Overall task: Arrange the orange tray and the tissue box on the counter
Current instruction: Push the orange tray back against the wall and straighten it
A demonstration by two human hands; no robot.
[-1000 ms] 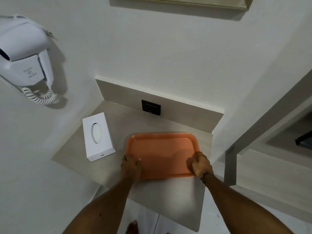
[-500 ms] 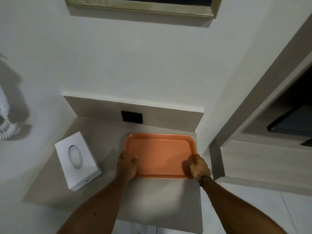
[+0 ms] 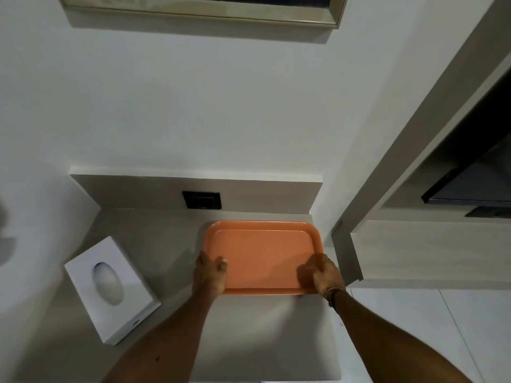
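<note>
Counter [image 3: 154,239]: both hands, left [image 3: 209,275] and right [image 3: 326,275], grip empty orange tray [image 3: 262,252]; tissue box [image 3: 110,288] left, contents unclear.

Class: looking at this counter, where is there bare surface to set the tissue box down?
Bare patches: between the white tissue box and the orange plastic tray; behind the box toward the black wall socket; and the counter's near strip under the forearms. Crowded: the right back corner, where the left hand and right hand grip the tray.

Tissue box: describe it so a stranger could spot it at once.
Start at the pale counter below the dark wall socket. Left of the orange tray, apart from it, lies the tissue box. It is the only white thing there, rectangular, with an oval opening on top.
</note>
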